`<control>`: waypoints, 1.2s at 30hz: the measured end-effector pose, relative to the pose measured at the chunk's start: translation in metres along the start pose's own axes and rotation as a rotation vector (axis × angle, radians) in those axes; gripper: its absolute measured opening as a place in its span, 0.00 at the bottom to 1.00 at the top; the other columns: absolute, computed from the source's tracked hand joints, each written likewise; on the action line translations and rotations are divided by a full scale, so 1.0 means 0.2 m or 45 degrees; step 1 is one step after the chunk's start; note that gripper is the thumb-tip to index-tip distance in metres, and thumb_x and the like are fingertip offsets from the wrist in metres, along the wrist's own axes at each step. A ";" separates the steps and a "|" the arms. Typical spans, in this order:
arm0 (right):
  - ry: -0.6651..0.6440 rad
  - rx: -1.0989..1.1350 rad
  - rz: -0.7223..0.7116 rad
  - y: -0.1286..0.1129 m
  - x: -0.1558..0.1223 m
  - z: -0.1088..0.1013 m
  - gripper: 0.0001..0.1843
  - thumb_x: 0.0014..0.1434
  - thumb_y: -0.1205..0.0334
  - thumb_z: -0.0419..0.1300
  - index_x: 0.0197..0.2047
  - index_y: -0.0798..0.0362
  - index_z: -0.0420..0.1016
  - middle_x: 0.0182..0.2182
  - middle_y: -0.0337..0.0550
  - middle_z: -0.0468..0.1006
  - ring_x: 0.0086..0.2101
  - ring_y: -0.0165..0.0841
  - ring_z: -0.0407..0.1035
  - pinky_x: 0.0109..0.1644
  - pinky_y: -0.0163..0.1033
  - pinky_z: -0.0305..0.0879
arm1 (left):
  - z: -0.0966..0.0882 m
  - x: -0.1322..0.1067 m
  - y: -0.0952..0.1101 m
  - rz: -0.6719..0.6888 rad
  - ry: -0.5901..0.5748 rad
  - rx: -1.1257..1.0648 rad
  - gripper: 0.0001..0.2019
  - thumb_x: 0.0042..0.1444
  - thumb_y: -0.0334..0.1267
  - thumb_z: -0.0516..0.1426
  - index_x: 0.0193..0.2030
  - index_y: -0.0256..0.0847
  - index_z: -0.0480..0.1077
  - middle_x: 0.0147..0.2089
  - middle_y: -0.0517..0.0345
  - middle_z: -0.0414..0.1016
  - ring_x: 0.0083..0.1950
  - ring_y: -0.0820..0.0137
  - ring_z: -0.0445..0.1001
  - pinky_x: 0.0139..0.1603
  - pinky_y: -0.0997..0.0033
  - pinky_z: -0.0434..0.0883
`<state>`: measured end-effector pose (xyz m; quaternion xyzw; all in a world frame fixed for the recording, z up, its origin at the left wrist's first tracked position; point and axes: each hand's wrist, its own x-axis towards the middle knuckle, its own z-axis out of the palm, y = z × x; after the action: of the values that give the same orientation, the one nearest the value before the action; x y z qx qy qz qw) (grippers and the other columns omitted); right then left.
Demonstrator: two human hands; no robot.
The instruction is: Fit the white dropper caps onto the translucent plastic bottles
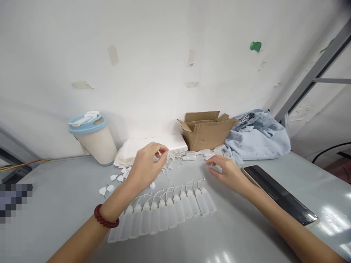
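My left hand (148,162) hovers over the table with thumb and fingers pinched on a small white plastic piece near a scatter of thin curved tubes (175,164). My right hand (226,170) rests low on the table, fingers curled around a small translucent bottle (216,167). Below both hands lies a row of several small translucent bottles (167,213) with curved tubes attached. Small white caps (113,180) are strewn to the left of my left hand. A red bead bracelet sits on my left wrist.
A cream cup with a blue lid (93,140) stands back left. A stack of white sheets (153,148), an open cardboard box (207,129) and a light blue cloth (259,137) line the wall. A black phone (279,193) lies at right.
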<state>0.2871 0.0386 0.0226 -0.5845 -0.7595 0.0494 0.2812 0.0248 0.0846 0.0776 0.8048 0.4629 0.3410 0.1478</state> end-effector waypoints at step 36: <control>-1.056 -0.022 0.069 -0.24 -0.10 -0.11 0.21 0.42 0.60 0.65 0.16 0.54 0.54 0.14 0.30 0.54 0.17 0.22 0.47 0.19 0.31 0.41 | 0.02 -0.01 0.05 -0.304 -0.011 -0.326 0.04 0.51 0.34 0.55 0.31 0.42 0.71 0.32 0.61 0.76 0.34 0.70 0.75 0.35 0.71 0.71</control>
<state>0.2598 -0.0014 0.0535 -0.5373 -0.7930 0.2818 -0.0550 0.0338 0.0774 0.0784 0.7201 0.5073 0.3738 0.2906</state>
